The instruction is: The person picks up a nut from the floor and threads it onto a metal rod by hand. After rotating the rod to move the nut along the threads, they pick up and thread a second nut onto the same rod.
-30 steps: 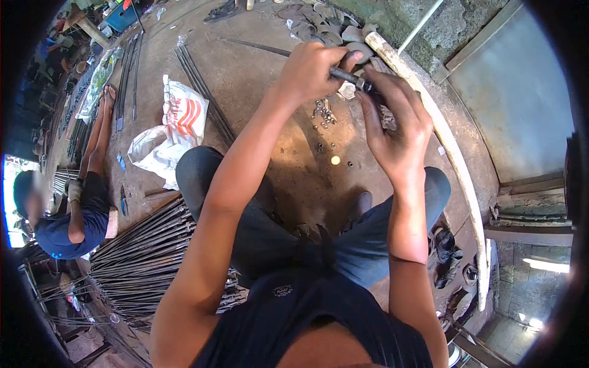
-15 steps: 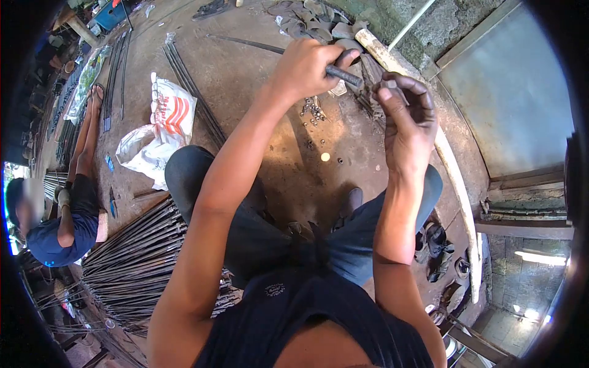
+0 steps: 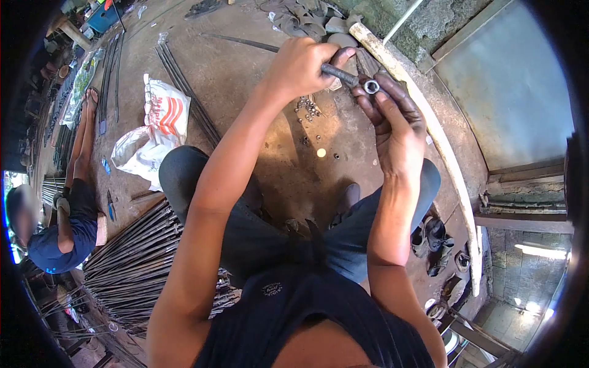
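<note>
My left hand (image 3: pixel 302 69) is closed round a long dark metal rod, whose threaded end (image 3: pixel 339 74) sticks out to the right past my thumb. The rest of the rod (image 3: pixel 242 42) runs off to the upper left. My right hand (image 3: pixel 399 119) pinches a steel nut (image 3: pixel 371 87) between thumb and fingers, its hole facing the camera. The nut is just right of and slightly below the rod's tip, and it is not round the rod. Several loose nuts (image 3: pixel 308 109) lie on the ground below my hands.
A white sack (image 3: pixel 167 113) lies left of my knees. Many threaded rods (image 3: pixel 135 257) are stacked at lower left, beside a seated person (image 3: pixel 58 245). A long pale pole (image 3: pixel 451 165) curves down the right side. Worn shoes (image 3: pixel 437 236) lie right of my leg.
My right hand has moved left and the nut has turned so its hole shows, close to the rod's end. My left hand still holds the rod and has shifted slightly left.
</note>
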Available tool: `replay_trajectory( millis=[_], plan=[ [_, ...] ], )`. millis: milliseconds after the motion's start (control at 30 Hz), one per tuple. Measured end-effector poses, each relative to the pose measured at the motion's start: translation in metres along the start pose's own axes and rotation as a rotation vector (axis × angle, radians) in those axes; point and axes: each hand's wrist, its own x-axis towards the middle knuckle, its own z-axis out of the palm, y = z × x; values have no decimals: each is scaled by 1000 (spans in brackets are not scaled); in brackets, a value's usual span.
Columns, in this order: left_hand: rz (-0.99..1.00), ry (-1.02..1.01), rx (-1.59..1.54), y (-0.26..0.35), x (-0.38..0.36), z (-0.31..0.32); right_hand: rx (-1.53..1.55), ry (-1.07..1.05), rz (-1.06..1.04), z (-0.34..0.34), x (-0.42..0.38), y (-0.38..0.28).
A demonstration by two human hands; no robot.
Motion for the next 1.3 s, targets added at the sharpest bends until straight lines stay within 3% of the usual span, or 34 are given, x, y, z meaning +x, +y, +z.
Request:
replay_trajectory(
  millis=[233,333,400,533,600,800,1033,1300],
  plan=[
    [27,-17,-5,-1,1,0,-194,-58,-120,7,-7,4],
    [66,-12,14,-1,0,0,-363,-51,-267,11,-6,9],
    [23,-16,30,0,1,2,-637,-60,-583,10,-3,15],
    [77,36,32,-1,1,4,-841,-57,-684,12,-4,11],
    [34,17,9,0,1,5,-1013,-50,-838,11,-3,10],
    [74,47,29,1,-1,4,-1177,-139,-959,13,0,-4],
    [57,16,-4,3,-1,6,-1172,-120,-927,9,1,-2],
    [71,-29,44,-1,-7,15,-1214,-90,-715,11,-3,-4]
  ],
)
